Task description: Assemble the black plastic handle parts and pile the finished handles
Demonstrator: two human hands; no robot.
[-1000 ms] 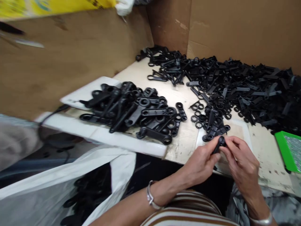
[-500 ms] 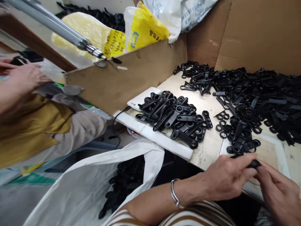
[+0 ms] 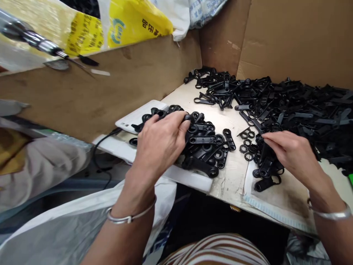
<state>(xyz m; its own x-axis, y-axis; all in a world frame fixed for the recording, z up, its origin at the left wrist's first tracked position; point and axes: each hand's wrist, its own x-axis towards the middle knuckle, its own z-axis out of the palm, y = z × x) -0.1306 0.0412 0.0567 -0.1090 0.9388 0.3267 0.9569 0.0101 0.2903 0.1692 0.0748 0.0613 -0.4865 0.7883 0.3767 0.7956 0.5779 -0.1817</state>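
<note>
My left hand (image 3: 161,141) lies over the near pile of black plastic lever parts (image 3: 205,145) on the white board (image 3: 138,115), fingers curled over the parts with the fingertips on one piece. My right hand (image 3: 289,152) rests on a smaller cluster of black parts and rings (image 3: 263,167), fingers drawn together with the tips touching the pieces. A big heap of the same black parts (image 3: 289,103) covers the back right of the worktop (image 3: 235,178).
Cardboard walls (image 3: 289,36) enclose the worktop at back and left. A white plastic bag (image 3: 63,232) hangs open below the left edge. Yellow bags (image 3: 132,22) sit behind the cardboard. A metal rod (image 3: 33,40) crosses top left. A black cable (image 3: 102,147) runs off the board.
The small black part both hands held near the front edge is gone from view. My left hand moved up left onto the near pile; my right hand moved up to the small cluster.
</note>
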